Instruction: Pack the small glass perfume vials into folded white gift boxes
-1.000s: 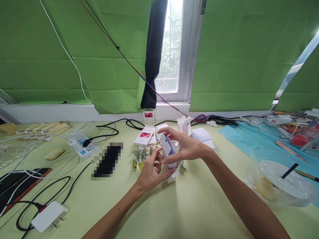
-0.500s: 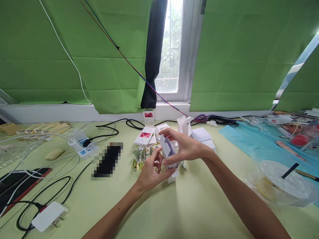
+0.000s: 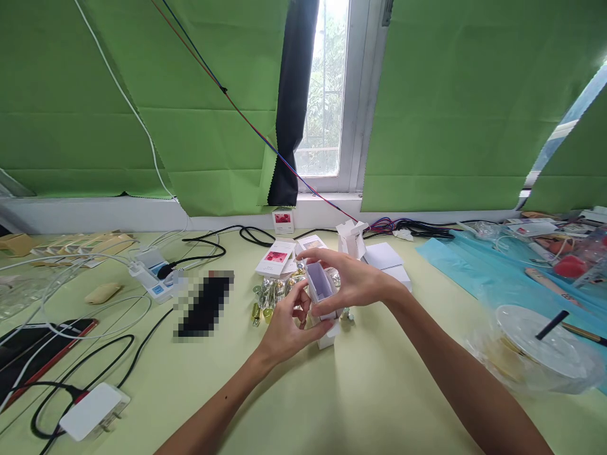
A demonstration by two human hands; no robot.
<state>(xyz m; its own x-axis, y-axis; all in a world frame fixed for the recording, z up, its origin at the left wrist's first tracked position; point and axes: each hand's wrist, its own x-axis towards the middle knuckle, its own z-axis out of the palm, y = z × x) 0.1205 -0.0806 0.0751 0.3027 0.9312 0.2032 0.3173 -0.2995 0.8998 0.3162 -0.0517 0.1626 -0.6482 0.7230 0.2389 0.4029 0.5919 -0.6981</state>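
A small white box [image 3: 321, 282], its top uncovered and its inside showing, is held between both hands over the middle of the table. My left hand [image 3: 293, 322] grips its lower left side, fingers curled. My right hand [image 3: 346, 278] wraps its upper and right sides, thumb at the near edge. Beneath them another white box [image 3: 327, 339] shows partly. Shiny wrapped pieces [image 3: 274, 293] lie just left of and behind the hands. Farther back are white boxes with a red picture [image 3: 276, 256] and an unfolded white carton [image 3: 351, 239].
On the left are a power strip [image 3: 154, 282], a pixelated dark object [image 3: 206, 306], cables and a white adapter [image 3: 95, 412]. On the right, a bagged white spool [image 3: 540, 341] stands near blue plastic sheeting [image 3: 455, 268]. Flat white boxes [image 3: 385, 256] lie behind my right hand.
A white flap that stood over the held box's opening is no longer visible there, and more of the inside shows. My right fingers have shifted slightly left; my left hand has barely moved.
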